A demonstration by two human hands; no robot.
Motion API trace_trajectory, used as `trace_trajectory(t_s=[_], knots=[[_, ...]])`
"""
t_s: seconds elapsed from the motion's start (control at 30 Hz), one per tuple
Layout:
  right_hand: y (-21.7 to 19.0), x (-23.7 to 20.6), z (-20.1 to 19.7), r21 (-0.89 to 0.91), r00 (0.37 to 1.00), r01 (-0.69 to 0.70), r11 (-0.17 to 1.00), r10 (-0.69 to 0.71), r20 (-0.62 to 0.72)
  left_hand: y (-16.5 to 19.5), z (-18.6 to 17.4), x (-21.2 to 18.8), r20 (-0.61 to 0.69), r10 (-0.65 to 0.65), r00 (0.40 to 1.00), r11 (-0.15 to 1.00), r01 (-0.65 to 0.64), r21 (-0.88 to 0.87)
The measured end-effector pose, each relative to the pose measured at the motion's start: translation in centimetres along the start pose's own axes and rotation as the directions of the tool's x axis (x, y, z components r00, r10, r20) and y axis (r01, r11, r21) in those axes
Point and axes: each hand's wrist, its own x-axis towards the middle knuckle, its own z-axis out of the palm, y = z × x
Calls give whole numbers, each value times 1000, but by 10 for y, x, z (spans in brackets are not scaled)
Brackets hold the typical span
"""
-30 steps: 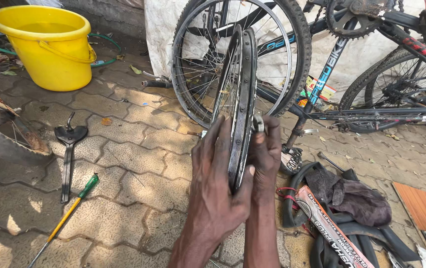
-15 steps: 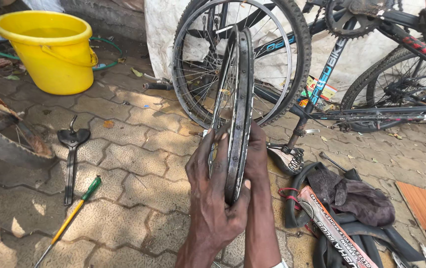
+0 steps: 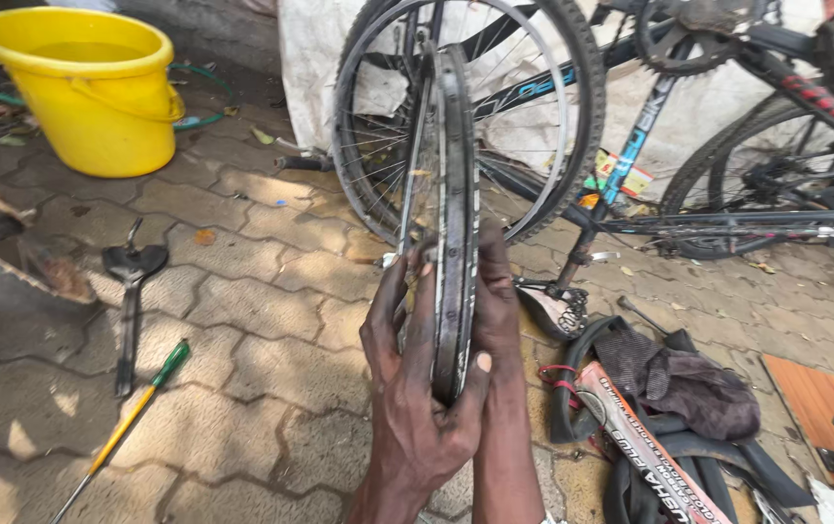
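Bare wheel rim upright, edge-on, clasped between left hand and right hand, thumb wrapped across its lower edge. Left of the hands, screwdriver on paving; beyond, upturned bicycle and yellow bucket.

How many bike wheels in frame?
3: a bare rim gripped edge-on between the left hand and right hand; a tyred wheel just behind it; a third wheel at right on the upturned bike. More may be out of view.
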Motion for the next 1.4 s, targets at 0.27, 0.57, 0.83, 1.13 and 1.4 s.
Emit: trace_trajectory(t_s=[0.27, 0.57, 0.83, 1.13, 1.4], knots=[[-10, 5, 2, -364, 992, 119, 924, -122, 17, -6, 2, -1, 28, -14, 1000, 1000, 13, 13], [-22, 20, 12, -634, 993, -48, 772, 103, 50, -9, -2, -1, 19, 47, 999, 998, -47, 46], [-38, 8, 7, -350, 973, -231, 908, 215, -83, -3, 2, -2, 86, -18, 996, 991, 29, -128], [-55, -7, 41, -935, 889, 256, 245, -439, 128, -15, 6, 7, 200, -243, 949, 740, 315, -594], [-77, -23, 58, -952, 943, 195, 236, -313, 115, -51, 32, 38, 477, -559, 679, 403, 725, -559]])
